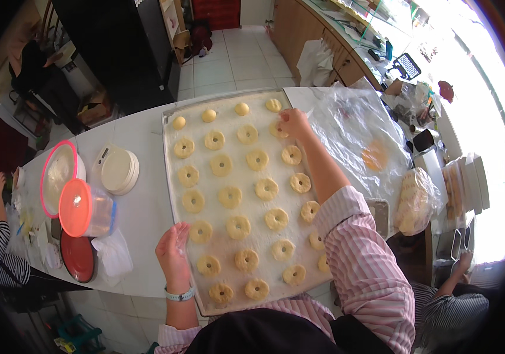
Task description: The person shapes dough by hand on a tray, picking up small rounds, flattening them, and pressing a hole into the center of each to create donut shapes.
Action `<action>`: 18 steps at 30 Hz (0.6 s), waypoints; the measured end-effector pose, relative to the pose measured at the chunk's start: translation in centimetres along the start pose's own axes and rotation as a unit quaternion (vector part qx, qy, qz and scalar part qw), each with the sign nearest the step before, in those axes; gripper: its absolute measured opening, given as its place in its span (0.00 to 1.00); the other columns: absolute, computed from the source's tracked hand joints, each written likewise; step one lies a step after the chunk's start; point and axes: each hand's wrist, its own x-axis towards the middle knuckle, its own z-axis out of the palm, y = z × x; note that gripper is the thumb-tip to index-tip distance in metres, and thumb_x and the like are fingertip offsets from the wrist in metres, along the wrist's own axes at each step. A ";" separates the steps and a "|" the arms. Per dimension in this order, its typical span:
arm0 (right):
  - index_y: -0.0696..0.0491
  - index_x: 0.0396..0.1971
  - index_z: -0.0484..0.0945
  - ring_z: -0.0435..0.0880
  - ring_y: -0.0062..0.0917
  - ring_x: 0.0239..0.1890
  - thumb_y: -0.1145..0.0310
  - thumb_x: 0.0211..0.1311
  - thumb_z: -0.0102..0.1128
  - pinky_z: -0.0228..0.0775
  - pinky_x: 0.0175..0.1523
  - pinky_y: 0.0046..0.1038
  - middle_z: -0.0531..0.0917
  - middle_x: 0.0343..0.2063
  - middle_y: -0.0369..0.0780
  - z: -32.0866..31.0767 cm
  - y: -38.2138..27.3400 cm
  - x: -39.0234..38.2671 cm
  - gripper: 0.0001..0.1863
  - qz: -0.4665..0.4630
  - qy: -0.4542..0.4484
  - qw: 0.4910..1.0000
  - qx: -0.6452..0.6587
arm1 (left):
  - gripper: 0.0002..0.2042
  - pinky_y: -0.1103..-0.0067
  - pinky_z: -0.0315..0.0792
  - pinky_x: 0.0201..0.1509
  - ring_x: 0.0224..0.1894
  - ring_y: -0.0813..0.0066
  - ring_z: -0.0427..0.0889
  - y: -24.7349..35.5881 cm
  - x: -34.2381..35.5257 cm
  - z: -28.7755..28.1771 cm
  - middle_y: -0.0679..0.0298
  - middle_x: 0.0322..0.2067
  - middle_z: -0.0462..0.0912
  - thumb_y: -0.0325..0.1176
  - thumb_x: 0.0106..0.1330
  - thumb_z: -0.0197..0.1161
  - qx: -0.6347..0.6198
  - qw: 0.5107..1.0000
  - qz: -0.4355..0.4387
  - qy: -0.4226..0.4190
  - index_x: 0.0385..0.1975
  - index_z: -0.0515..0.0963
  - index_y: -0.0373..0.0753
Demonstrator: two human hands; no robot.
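Observation:
A large metal baking tray (217,307) lies before me with rows of pale dough rings (239,226). At its far end sit three small dough balls (209,115) and a flattened dough piece (273,105) with dents in it. My right hand (293,125) reaches across the tray's right side, its fingers bent down and closed onto a dough ring (278,130) in the second row. The fingertips partly hide that ring. My left hand (171,251) is by the tray's left edge, fingers extended and slightly curved, with nothing seen in it. My right forearm covers part of the right column.
Left on the white table are a kitchen scale (119,170), a pink-rimmed bowl (62,177), an orange-lidded tub (77,207) and a red plate (77,255). Clear plastic sheeting (352,127) and a wrapped bundle (416,200) lie right. Other people stand at left and lower right.

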 end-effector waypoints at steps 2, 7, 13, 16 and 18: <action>0.58 0.56 0.66 0.69 0.33 0.56 0.58 0.56 0.55 0.60 0.59 0.33 0.72 0.53 0.45 0.5 -0.5 0.8 0.29 -0.077 0.061 0.989 -0.109 | 0.10 0.68 0.71 0.55 0.43 0.60 0.79 0.0 0.5 0.0 0.52 0.37 0.80 0.31 0.64 0.56 -0.010 1.000 0.001 0.009 0.35 0.77 0.29; 0.56 0.65 0.46 0.43 0.28 0.70 0.42 0.64 0.35 0.30 0.71 0.37 0.48 0.67 0.42 2.0 0.0 2.7 0.39 -0.138 0.010 0.947 -0.289 | 0.09 0.69 0.72 0.53 0.41 0.62 0.80 -0.5 1.1 1.2 0.54 0.35 0.80 0.31 0.64 0.57 -0.016 1.000 -0.011 0.003 0.34 0.76 0.31; 0.54 0.65 0.47 0.46 0.28 0.69 0.49 0.64 0.38 0.28 0.70 0.43 0.53 0.66 0.39 3.6 0.6 3.7 0.35 -0.111 -0.003 0.951 -0.288 | 0.09 0.70 0.73 0.51 0.40 0.63 0.80 -0.7 0.9 1.3 0.55 0.34 0.80 0.32 0.63 0.57 -0.013 0.999 -0.020 0.023 0.33 0.76 0.31; 0.50 0.59 0.63 0.55 0.28 0.66 0.60 0.58 0.49 0.37 0.69 0.43 0.62 0.62 0.37 2.4 1.9 4.5 0.28 -0.108 0.069 0.962 -0.243 | 0.10 0.71 0.73 0.51 0.39 0.64 0.80 -0.8 0.8 1.1 0.55 0.33 0.80 0.33 0.64 0.57 -0.018 0.999 -0.017 0.029 0.33 0.76 0.30; 0.46 0.49 0.73 0.61 0.27 0.61 0.67 0.52 0.53 0.43 0.66 0.42 0.68 0.56 0.34 0.9 1.7 4.9 0.20 -0.083 0.087 0.973 -0.199 | 0.10 0.71 0.73 0.51 0.38 0.65 0.81 -0.7 0.6 1.0 0.55 0.33 0.80 0.33 0.64 0.57 -0.020 0.999 -0.016 0.039 0.33 0.76 0.30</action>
